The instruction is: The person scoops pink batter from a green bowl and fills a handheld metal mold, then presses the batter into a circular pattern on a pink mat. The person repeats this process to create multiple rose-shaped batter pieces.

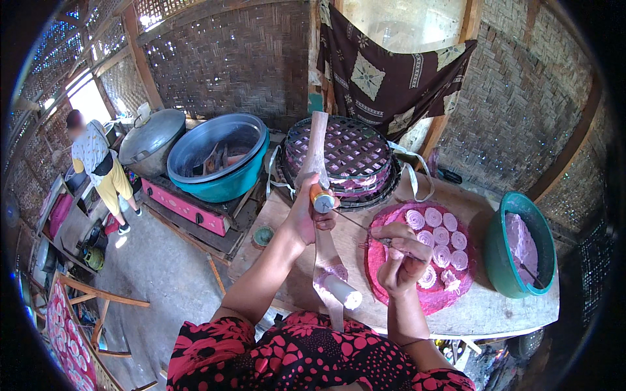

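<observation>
- Left hand (308,215): clenched on wooden press (317,171), above tabletop (486,306).
- Right hand (399,255): pinching thin stick (357,227) over pink round tray (398,296).
- Pink spirals (441,236): lying on tray, beside green basin (497,255).

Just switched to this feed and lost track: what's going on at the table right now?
A person stands at a wooden table. The left hand grips a long wooden press; the right hand holds a thin stick over a round pink tray bearing small pink spirals. A green bowl of pink dough sits to the right, stacked woven trays behind. Another person stands far left.
</observation>
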### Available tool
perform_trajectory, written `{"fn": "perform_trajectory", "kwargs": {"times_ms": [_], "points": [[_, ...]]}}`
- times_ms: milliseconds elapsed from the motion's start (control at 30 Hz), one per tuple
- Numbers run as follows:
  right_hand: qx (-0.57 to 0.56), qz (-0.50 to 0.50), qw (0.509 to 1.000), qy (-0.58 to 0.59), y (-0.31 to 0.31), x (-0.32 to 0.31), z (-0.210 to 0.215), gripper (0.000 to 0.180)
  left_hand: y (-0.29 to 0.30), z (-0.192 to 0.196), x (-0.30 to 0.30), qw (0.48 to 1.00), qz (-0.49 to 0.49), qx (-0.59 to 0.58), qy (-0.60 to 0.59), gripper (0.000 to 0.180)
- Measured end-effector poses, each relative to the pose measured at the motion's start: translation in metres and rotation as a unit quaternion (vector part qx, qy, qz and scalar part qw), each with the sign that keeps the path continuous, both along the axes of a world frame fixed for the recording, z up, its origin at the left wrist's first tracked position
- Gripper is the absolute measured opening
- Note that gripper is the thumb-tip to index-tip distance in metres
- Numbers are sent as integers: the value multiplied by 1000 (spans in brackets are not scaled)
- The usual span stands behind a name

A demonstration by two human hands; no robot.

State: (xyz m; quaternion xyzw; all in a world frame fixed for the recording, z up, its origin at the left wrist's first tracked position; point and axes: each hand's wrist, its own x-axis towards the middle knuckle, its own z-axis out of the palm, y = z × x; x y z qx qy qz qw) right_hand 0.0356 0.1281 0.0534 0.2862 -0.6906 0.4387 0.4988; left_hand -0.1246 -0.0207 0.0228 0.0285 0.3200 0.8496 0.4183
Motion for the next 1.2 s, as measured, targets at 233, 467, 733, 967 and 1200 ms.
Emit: {"fn": "perform_trajectory", "kwargs": {"times_ms": [233,467,733,967,1200], "points": [[-35,-14,998,48,-1,0,-1,18,0,0,1,1000,1,-2,0,47],[-22,3,1000,16,0,-1,-4,17,0,-2,0,1000,-11,10,-12,48],[-41,14,999,5,1,-4,-6,17,0,1,4,999,31,-28,5,49],[-92,-7,995,22,2,-5,-6,15,0,-2,-2,1000,14,-9,-12,50],[-38,13,999,-24,5,-3,-4,15,3,0,-4,999,23,-26,-3,50]]}}
